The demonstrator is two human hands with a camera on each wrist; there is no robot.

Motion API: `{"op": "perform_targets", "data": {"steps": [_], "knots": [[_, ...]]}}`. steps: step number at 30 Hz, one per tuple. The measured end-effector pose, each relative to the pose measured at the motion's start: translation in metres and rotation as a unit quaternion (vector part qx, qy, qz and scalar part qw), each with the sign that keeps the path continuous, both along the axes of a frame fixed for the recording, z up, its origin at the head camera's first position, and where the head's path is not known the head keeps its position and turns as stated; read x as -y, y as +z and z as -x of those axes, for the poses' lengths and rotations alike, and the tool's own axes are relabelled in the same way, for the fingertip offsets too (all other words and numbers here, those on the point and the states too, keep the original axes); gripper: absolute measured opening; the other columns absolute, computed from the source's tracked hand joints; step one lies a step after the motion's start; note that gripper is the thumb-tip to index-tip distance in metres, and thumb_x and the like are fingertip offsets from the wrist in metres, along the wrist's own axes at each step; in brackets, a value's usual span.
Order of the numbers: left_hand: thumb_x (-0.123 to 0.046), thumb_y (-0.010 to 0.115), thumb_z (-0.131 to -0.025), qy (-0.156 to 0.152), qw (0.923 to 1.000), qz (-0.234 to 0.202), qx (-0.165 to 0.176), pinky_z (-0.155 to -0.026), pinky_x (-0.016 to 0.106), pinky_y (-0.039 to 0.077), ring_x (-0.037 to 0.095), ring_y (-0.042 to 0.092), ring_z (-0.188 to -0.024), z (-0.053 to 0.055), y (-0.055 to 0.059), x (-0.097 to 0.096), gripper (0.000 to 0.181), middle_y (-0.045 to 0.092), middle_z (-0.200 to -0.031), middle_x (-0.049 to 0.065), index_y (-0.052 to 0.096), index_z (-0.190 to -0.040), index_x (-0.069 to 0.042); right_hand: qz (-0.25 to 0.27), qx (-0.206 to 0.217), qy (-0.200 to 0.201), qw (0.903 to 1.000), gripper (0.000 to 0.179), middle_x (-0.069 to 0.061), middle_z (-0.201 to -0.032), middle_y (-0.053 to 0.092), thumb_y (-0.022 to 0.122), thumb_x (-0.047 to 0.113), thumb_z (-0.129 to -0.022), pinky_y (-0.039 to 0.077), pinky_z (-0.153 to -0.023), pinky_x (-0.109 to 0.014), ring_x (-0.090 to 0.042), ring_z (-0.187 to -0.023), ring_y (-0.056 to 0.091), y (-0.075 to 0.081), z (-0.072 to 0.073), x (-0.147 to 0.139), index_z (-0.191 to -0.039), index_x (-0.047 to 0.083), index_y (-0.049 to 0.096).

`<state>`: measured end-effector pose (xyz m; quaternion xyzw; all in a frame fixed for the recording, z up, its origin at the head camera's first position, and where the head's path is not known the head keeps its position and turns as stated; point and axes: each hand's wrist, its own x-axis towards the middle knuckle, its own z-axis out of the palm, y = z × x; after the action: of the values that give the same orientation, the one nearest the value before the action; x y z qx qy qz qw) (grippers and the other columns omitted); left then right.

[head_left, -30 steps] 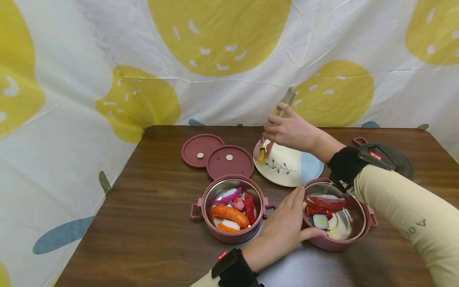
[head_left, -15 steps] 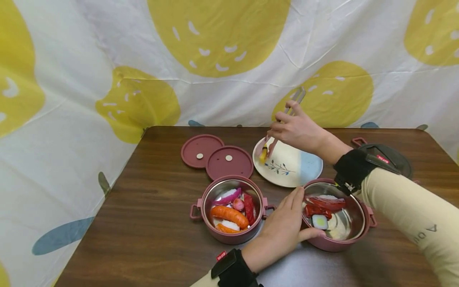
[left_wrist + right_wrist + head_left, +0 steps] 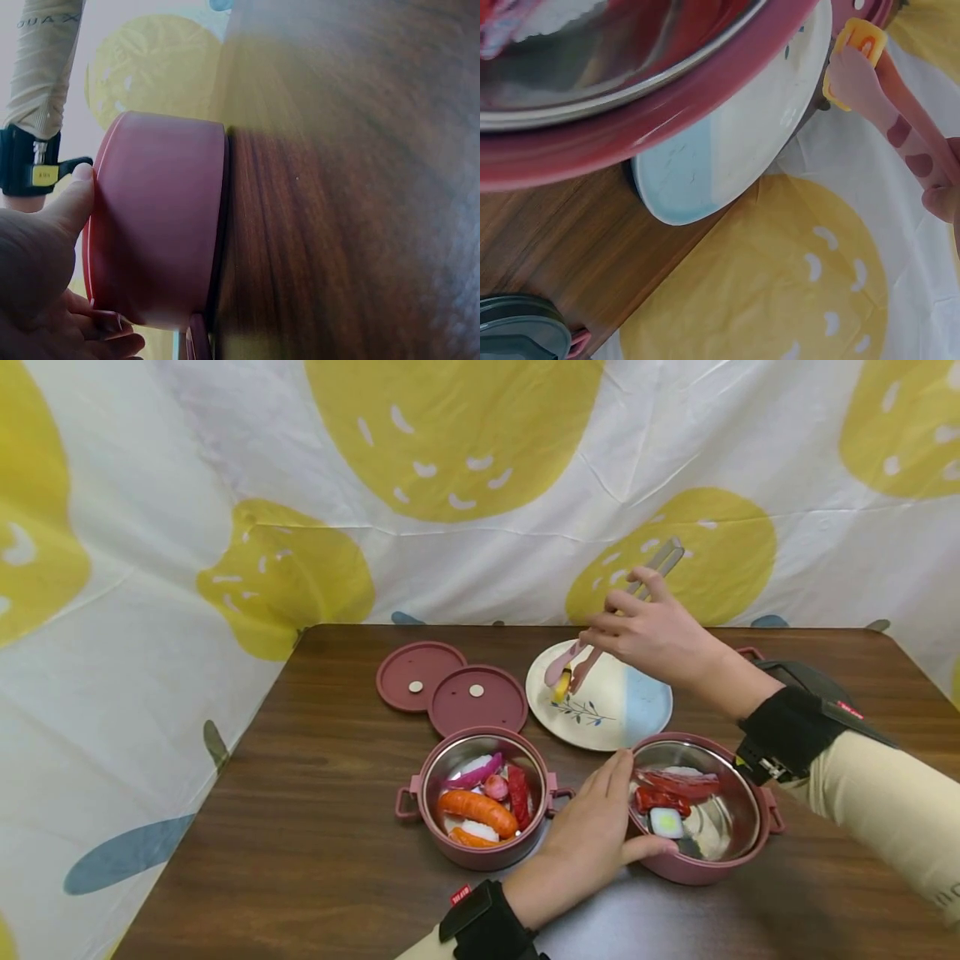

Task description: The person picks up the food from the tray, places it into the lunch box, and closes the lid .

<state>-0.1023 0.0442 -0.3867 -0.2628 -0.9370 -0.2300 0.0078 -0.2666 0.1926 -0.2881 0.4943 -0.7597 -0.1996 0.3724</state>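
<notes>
Even, gentle pressure should suit the right hand (image 3: 656, 639), which pinches pink-ended tongs (image 3: 877, 109) around a small yellow block (image 3: 562, 687) above the cream-and-blue oval plate (image 3: 615, 693), while the left hand (image 3: 588, 822), fingers outstretched, braces the round, dark-pink, metal-lined pot (image 3: 697, 872).

Cloth (image 3: 187, 443) runs from 8 through 12 to 3 o'clock behind table (image 3: 300, 827); white, creased. Print: large yellow shape (image 3: 457, 427) at 12, white flecks; similar at 10 and 2. Blue leaf (image 3: 127, 852) at 8. Table brown, wood-grained, far corners rounded. Pale sheen (image 3: 615, 927) at 5.
</notes>
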Motion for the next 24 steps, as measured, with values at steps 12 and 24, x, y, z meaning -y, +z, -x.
{"op": "perform_targets", "data": {"steps": [12,24], "knots": [[-0.064,0.057,-0.079,-0.001,1.0,-0.001,-0.008,-0.103,0.036,0.047,0.02,0.038,-0.134,0.002,-0.003,0.0,0.097,0.037,-0.151,0.011,0.025,-0.149,-0.004,0.021,0.02,0.004,0.9996,0.041,-0.001,-0.097,0.074,0.075,-0.003,-0.07,0.039,-0.091,-0.057,-0.027,-0.09,0.054,0.003,-0.028,-0.021,-0.107,0.015,0.074],[-0.064,0.058,-0.078,0.001,0.9999,-0.011,-0.001,-0.102,0.038,0.048,0.02,0.037,-0.135,0.002,-0.004,0.002,0.098,0.036,-0.151,0.011,0.024,-0.149,-0.005,0.057,0.049,0.003,0.9972,0.051,-0.004,-0.098,0.075,0.072,-0.011,-0.068,0.036,-0.092,-0.061,-0.028,-0.09,0.055,0.033,-0.071,-0.043,-0.112,0.015,0.073]]}}
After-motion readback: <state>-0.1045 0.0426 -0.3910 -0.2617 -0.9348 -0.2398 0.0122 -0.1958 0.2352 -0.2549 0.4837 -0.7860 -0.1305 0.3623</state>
